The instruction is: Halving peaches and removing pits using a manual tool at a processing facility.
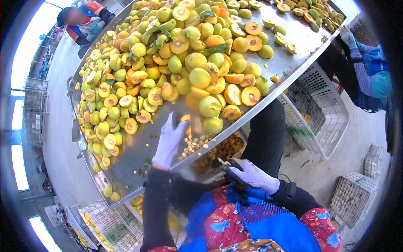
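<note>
My left hand (168,143), in a pale lavender glove, is over the steel table (133,159). Its thumb and forefinger are spread. An orange-fleshed piece of fruit (186,119) shows right at the thumb; whether I grip it is hidden. My right hand (252,176), in a lavender glove with a black palm, is closed in front of my lap around a small tool (222,161), perhaps a knife; only its pale tip shows. Pale kernels (194,143) lie by the table's near edge. Yellow-green stone fruits (200,77), like apricots or plums, many halved, are heaped beyond my left hand.
Below the table edge is a container of brown fruit waste (225,151). A white plastic crate (335,121) stands at right, others (354,193) farther down. Crates with yellow fruit (100,217) stand at lower left. One person (85,23) is across the table, another (371,72) at right.
</note>
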Demonstrator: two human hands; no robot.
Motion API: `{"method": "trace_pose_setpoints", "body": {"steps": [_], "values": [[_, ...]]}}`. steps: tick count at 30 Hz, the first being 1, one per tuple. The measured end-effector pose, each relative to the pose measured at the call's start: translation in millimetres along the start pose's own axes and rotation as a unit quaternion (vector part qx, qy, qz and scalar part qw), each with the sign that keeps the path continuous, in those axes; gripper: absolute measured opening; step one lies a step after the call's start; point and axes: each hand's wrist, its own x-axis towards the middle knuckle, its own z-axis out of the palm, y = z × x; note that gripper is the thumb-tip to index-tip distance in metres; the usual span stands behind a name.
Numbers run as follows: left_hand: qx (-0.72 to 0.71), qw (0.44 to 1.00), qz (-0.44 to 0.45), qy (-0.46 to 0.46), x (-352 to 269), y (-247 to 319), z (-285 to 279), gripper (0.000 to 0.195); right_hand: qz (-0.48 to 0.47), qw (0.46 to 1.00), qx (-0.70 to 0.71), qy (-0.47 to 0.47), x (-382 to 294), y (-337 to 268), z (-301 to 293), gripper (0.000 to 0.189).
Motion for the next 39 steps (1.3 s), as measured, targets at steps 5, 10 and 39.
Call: {"method": "trace_pose_setpoints", "body": {"steps": [5, 10, 39], "values": [[-0.069, 0.982, 0.176, 0.0, -72.2, -28.5, 15.5, 0.042, -0.141, 0.984, -0.101, 0.042, -1.1, -39.7, 2.6, 0.023], [-0.562, 0.817, -0.122, -0.04, -102.3, 8.8, 43.4, 0.058, -0.124, 0.957, -0.257, 0.043, -0.4, -53.5, 15.0, 0.03], [-0.45, 0.887, -0.016, 0.102, -131.0, -14.5, 82.4, 0.043, 0.209, 0.703, 0.615, -0.29, 9.9, -27.2, 33.9, 0.036]]}}
